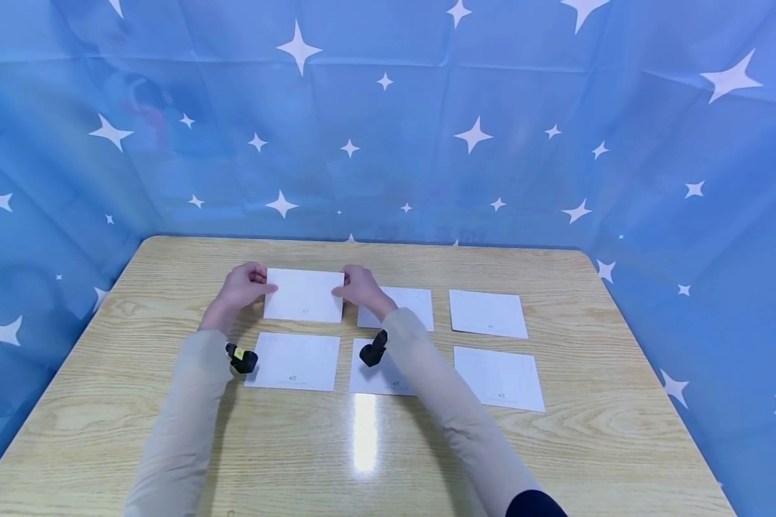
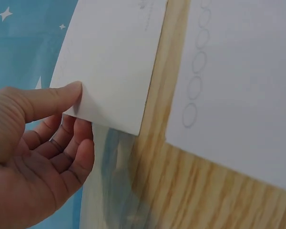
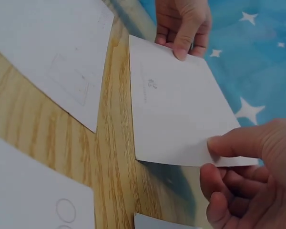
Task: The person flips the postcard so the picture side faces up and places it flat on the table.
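A white envelope (image 1: 304, 296) is held at the back left, its far edge tilted up off the table and a small grey print near its lower edge. My left hand (image 1: 242, 287) pinches its left edge, thumb on the face and fingers behind. At the opposite edge, my right hand (image 1: 361, 286) has the same pinch. The left wrist view shows the left hand (image 2: 43, 143) at one corner. In the right wrist view, both the right hand (image 3: 252, 167) and the far left hand (image 3: 186, 28) grip the envelope (image 3: 171, 105).
Several similar white envelopes lie flat in two rows: front left (image 1: 292, 362), front middle (image 1: 368, 380), front right (image 1: 499, 378), back middle (image 1: 407, 305) and back right (image 1: 488, 314). Some bear printed circles. The wooden table (image 1: 284, 452) meets a blue star-patterned curtain (image 1: 388, 115).
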The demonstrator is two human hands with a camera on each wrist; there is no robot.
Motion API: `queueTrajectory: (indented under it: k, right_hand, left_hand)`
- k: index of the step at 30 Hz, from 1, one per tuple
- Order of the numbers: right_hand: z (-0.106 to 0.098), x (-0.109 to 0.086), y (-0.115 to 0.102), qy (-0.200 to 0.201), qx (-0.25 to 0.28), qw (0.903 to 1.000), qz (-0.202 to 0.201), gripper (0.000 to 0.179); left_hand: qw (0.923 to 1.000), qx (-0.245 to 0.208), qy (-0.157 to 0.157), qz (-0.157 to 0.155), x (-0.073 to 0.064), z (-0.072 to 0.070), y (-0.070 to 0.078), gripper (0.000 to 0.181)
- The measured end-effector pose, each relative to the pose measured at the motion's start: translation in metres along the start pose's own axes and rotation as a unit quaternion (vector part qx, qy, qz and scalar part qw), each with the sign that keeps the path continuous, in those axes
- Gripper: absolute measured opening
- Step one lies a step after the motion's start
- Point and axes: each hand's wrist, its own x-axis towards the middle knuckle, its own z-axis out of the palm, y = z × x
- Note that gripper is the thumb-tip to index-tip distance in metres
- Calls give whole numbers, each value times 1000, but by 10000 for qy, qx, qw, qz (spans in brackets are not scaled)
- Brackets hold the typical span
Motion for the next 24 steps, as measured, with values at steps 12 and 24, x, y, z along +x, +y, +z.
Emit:
queueTrajectory:
  k: [12,24]
  right_hand:
    - [-7,-6,4,172,754,9969,-171,27]
    - [-18,-15,2,301,1137,9926,-287,28]
  left_hand:
    - [9986,-271,90,436,-7,-4,-1,23]
    - [9959,-678,105,591,-17,-12,7,15]
